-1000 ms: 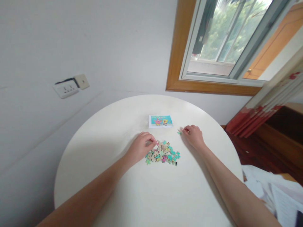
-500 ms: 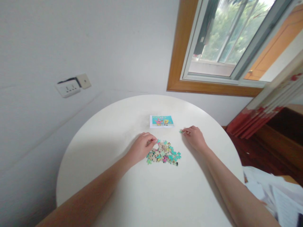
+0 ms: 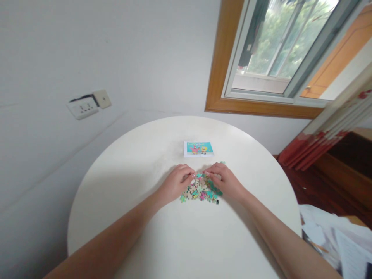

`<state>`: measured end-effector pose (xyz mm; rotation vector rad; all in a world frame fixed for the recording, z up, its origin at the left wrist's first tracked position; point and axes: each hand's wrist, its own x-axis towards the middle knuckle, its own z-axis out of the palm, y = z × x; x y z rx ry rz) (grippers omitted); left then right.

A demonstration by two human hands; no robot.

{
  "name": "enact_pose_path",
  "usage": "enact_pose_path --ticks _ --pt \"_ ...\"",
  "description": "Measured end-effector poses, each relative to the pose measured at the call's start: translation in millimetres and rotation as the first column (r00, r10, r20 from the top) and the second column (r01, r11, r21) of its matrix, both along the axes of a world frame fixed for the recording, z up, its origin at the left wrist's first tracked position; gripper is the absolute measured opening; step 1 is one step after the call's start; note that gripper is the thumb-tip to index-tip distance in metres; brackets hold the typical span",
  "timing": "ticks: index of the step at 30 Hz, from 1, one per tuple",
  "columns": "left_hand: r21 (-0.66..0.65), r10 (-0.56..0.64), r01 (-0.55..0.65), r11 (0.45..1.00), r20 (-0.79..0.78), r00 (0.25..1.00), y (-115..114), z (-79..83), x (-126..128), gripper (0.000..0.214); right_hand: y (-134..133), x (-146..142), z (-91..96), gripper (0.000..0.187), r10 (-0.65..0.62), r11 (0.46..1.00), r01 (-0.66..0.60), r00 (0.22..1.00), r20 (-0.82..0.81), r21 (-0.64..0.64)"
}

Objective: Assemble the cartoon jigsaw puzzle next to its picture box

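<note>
A heap of small jigsaw puzzle pieces (image 3: 200, 192) in teal, pink, yellow and plain tan lies on the white round table (image 3: 186, 240). At the heap's upper left edge is my left hand (image 3: 176, 181), thumb and forefinger closed in a pinch. My right hand (image 3: 225, 181) bends over the upper right of the heap, its fingertips pinched among the pieces. Whatever either pinch holds is too small to make out. Just beyond my right knuckles a single green puzzle piece (image 3: 222, 162) lies apart, partly hidden.
Behind the heap lies a picture card (image 3: 199, 149) with a pink and a yellow cartoon figure. The wall with a socket (image 3: 83, 107) and a window (image 3: 267, 50) stand past the table. Papers (image 3: 334, 232) are piled low at the right, near a curtain (image 3: 316, 143).
My right hand has let go of the green puzzle piece on the right and moved left to the heap. The left hand has barely shifted, a little to the right.
</note>
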<state>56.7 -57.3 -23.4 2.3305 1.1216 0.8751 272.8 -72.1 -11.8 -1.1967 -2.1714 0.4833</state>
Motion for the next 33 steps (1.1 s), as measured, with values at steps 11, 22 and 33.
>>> enact_pose_path --ticks 11,22,33 --pt "0.001 -0.035 0.035 0.999 -0.019 0.999 -2 1.2 1 0.020 3 -9 -8.5 0.020 -0.075 0.996 0.067 0.990 -0.123 -0.063" --pt "-0.012 -0.027 0.027 1.000 -0.045 0.999 -3 2.9 -5 0.018 7 14 -9.6 0.018 -0.078 0.995 0.084 0.989 0.126 -0.046" --pt "0.034 -0.045 0.049 0.998 -0.097 0.994 -2 -5.7 -5 0.020 -6 2 -1.0 0.013 0.005 1.000 -0.009 0.980 0.200 0.020"
